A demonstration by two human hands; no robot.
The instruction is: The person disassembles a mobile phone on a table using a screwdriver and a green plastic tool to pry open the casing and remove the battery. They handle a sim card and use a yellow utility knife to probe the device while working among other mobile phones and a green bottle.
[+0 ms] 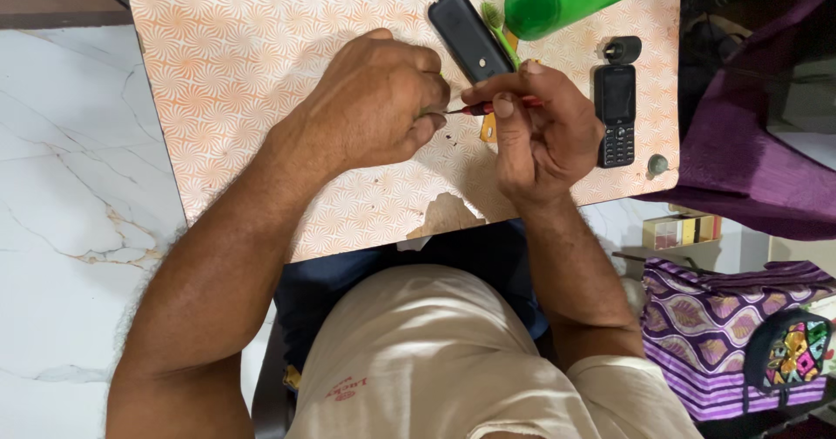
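Just below the black back cover (468, 34), the right hand (544, 134) is pinching a red-handled screwdriver (492, 106) whose tip is working at something small clenched in the left hand (374, 99), with loose screws (451, 136) already lying out beside it

A slim screwdriver with a red handle (498, 104) is held nearly level above the patterned tabletop, its thin metal tip pointed left. The tip meets a small part (433, 111) that is largely hidden within closed fingers; only a greenish edge can be seen.
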